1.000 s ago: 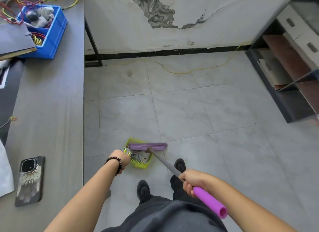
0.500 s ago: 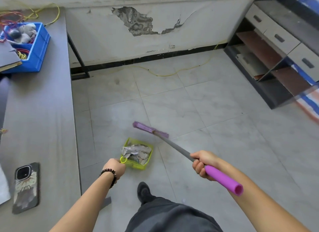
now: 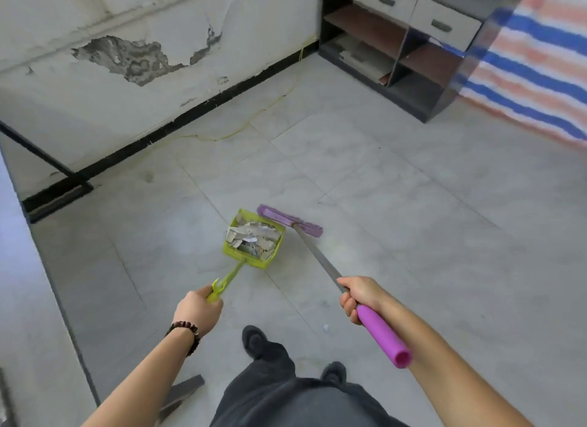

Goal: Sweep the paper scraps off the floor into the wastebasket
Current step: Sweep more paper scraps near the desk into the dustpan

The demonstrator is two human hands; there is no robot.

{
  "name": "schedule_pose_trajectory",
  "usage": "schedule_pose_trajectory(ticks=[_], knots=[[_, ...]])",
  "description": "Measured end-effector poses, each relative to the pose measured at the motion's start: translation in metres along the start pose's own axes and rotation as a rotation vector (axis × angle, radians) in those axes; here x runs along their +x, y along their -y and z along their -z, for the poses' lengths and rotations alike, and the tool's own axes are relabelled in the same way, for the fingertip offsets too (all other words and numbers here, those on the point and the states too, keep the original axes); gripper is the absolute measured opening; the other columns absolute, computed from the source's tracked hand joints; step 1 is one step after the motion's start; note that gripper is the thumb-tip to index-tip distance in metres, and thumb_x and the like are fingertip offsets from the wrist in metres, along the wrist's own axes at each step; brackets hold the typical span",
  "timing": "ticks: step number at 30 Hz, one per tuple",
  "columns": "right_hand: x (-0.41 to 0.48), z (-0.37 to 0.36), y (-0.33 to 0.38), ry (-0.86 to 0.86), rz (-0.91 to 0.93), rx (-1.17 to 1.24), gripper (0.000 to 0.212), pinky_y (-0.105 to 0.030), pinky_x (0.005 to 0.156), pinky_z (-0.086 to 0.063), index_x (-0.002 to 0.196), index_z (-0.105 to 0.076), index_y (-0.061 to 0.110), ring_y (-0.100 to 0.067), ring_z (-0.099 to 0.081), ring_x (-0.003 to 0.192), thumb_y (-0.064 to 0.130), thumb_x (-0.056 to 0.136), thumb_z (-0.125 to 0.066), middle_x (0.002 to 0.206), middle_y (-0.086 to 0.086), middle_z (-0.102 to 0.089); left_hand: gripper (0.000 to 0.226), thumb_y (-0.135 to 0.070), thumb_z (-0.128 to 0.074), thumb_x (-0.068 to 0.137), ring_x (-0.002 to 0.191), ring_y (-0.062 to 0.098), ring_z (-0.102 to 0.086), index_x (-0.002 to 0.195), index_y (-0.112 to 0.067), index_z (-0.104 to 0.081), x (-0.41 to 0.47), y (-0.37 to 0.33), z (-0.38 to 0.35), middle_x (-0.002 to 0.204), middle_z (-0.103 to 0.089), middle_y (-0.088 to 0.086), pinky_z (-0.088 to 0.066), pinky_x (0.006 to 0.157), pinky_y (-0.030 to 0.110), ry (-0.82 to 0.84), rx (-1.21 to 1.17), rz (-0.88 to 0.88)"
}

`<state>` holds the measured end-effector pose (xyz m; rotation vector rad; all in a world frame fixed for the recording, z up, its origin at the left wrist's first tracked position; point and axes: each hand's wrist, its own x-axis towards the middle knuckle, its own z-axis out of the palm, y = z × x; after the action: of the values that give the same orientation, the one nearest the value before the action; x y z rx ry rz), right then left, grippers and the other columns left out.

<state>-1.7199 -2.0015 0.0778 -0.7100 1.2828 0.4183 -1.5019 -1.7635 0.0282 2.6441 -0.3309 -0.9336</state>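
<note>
A lime green dustpan sits low over the tiled floor in front of me, filled with grey and white paper scraps. My left hand is closed around the end of its green handle. A purple broom head rests just beyond the pan's far right edge. Its grey shaft runs back to a purple grip, which my right hand clasps. One tiny white scrap lies on the floor near my feet. No wastebasket is in view.
A grey table runs along the left edge, its dark leg against the wall. A dark shelf unit with drawers stands at the back right beside a striped tarp. A yellow cable trails along the baseboard.
The view has swung right, so the table's phone and blue bin left the frame. The broom head has lifted off the pan and moved to its far right. The dustpan handle now stretches out from my left hand.
</note>
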Motion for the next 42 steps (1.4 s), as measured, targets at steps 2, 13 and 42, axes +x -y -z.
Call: schedule_pose_trajectory(ticks=[2,13,42], knots=[[-0.005,0.029,-0.019,-0.018,0.017,0.068,0.037,-0.009,0.03,-0.026,0.067,-0.038,0.014,-0.003,-0.032,0.025,0.028,0.102,-0.039,0.039,0.006,-0.036,0.02,-0.02,-0.051,0.087,0.049,0.021,-0.051,0.099,-0.028,-0.065,-0.006,-0.026,-0.013,0.062,-0.059,0.003,-0.042,0.045,0.022,0.015,0.049,-0.071],[-0.017,0.084,-0.107,-0.245,0.184,0.577,0.034,-0.016,0.033,-0.031,0.064,-0.044,0.01,-0.009,-0.035,0.031,0.018,0.096,-0.04,0.046,-0.003,-0.039,0.017,-0.017,-0.05,0.089,0.047,0.019,-0.038,0.086,-0.011,-0.066,0.021,-0.143,-0.055,0.057,-0.046,0.001,-0.031,0.045,0.022,0.255,0.344,-0.451],[0.045,-0.217,-0.099,-0.593,0.044,1.544,0.015,-0.022,0.034,-0.036,0.101,-0.054,0.003,-0.012,-0.04,0.035,0.012,0.096,-0.043,0.046,-0.003,-0.047,0.02,-0.011,-0.046,0.082,0.064,0.016,-0.053,0.08,-0.018,-0.065,0.18,-0.246,-0.023,0.069,-0.057,-0.002,-0.037,0.051,0.021,0.689,1.458,-1.202]])
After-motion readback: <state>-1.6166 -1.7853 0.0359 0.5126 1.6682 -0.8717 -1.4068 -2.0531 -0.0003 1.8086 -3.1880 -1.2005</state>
